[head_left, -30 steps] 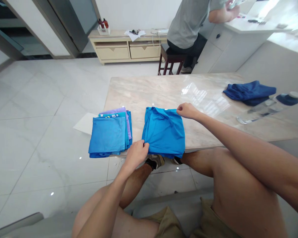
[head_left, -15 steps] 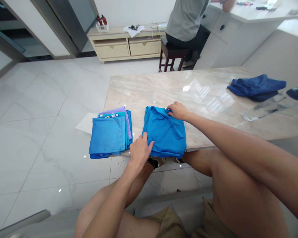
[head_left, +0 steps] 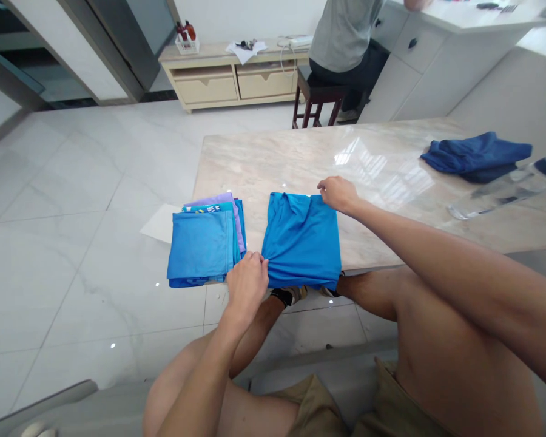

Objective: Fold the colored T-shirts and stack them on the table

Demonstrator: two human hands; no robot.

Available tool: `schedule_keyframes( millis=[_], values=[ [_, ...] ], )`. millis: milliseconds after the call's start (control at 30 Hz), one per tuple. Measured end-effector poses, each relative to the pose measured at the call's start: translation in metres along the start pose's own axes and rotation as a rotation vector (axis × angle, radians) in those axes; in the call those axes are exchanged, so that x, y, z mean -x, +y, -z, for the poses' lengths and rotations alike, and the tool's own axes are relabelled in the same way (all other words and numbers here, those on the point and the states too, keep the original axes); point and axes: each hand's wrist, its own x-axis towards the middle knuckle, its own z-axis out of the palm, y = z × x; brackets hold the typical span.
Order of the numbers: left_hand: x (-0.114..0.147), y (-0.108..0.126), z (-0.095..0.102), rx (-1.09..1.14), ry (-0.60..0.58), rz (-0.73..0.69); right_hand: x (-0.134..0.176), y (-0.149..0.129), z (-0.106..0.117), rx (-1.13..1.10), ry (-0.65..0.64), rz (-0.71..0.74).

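A bright blue folded garment [head_left: 304, 243] lies at the near edge of the marble-topped table, with creases running in from its left edge. My left hand [head_left: 249, 278] pinches that left edge between thumb and fingers. At the far right corner, my right hand [head_left: 339, 193] has its thumb and fingers closed on the fabric. Left of the garment sits a stack of folded clothes [head_left: 202, 243], blue on top, with lilac and printed teal layers showing behind. My left hand is close to the stack's right side.
A crumpled dark blue garment [head_left: 475, 155] and a clear bottle [head_left: 495, 193] lie on the right of the table [head_left: 264, 158]. White paper [head_left: 157, 224] juts out beside the stack. Beyond, a person [head_left: 341, 36] sits on a dark stool [head_left: 321, 94] near a low cabinet [head_left: 204, 91].
My right hand has shifted right to the garment's far corner, whose bunched fabric now lies flatter. My left hand has closed on the left edge, pulling creases into it.
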Motion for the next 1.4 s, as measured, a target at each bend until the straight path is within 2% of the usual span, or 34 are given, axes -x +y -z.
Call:
schedule_keyframes(
  millis=[167, 333, 500, 667, 800, 900, 967, 1067, 1167, 1233, 1333, 1400],
  values=[
    [0.002, 0.009, -0.011, 0.011, 0.04, -0.088, -0.001, -0.042, -0.001, -0.08, -0.018, 0.059],
    [0.0, 0.02, -0.022, -0.027, -0.052, -0.161, -0.002, -0.093, -0.016, -0.076, -0.2, -0.061],
    [0.001, 0.017, -0.019, 0.047, -0.033, -0.191, -0.006, -0.106, -0.016, -0.131, -0.171, -0.138],
    [0.007, 0.003, -0.011, 0.127, 0.038, -0.14, -0.015, -0.111, 0.0, -0.495, -0.108, -0.231],
    [0.005, -0.008, -0.01, 0.129, 0.048, -0.076, -0.019, -0.124, -0.001, -0.8, -0.117, -0.319],
    [0.0, -0.013, -0.014, 0.065, 0.113, -0.039, -0.013, -0.123, -0.007, -0.96, -0.118, -0.25],
    [-0.003, -0.015, -0.02, 0.026, 0.198, -0.105, -0.001, -0.112, -0.012, -0.91, -0.029, -0.123],
    [-0.006, -0.012, -0.034, 0.011, 0.301, -0.383, 0.028, -0.087, -0.023, -0.569, 0.133, 0.128],
    [-0.008, -0.007, -0.05, -0.001, 0.299, -0.63, 0.057, -0.073, -0.044, -0.244, 0.161, 0.254],
    [-0.01, -0.004, -0.057, -0.026, 0.273, -0.622, 0.066, -0.08, -0.064, -0.155, 0.124, 0.281],
    [-0.011, -0.006, -0.06, -0.087, 0.237, -0.441, 0.066, -0.11, -0.092, -0.149, 0.091, 0.283],
    [-0.009, -0.009, -0.057, -0.139, 0.219, -0.342, 0.06, -0.132, -0.108, -0.179, 0.118, 0.205]
  ],
)
